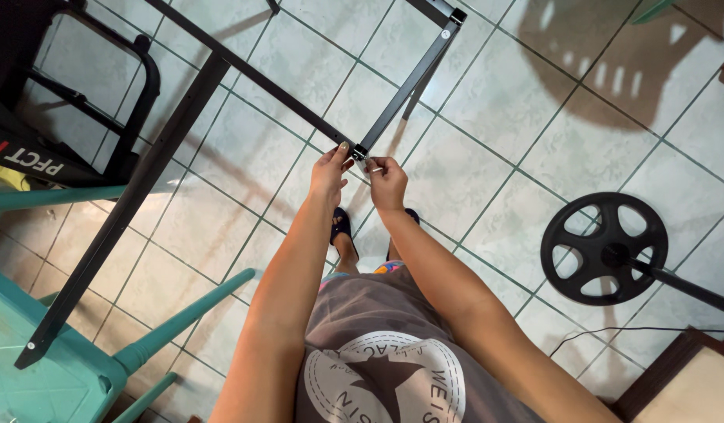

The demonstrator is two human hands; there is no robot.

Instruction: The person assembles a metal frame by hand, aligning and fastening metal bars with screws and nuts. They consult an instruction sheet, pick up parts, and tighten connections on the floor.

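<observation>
The landmark is the corner joint of the black metal frame, where two black bars meet above the tiled floor. The left hand comes to this joint from below and slightly left; its fingers are closed on the end of the bar and touch the joint itself. From the joint one long bar runs up and left, and the other runs up and right. The small silver screw lies just right of the joint and a little below it, its long axis pointing roughly toward the joint. The right hand pinches this screw between thumb and fingertips, so this hand is nearer to the screw. Far right of the joint, a black weight plate rests on the floor.
</observation>
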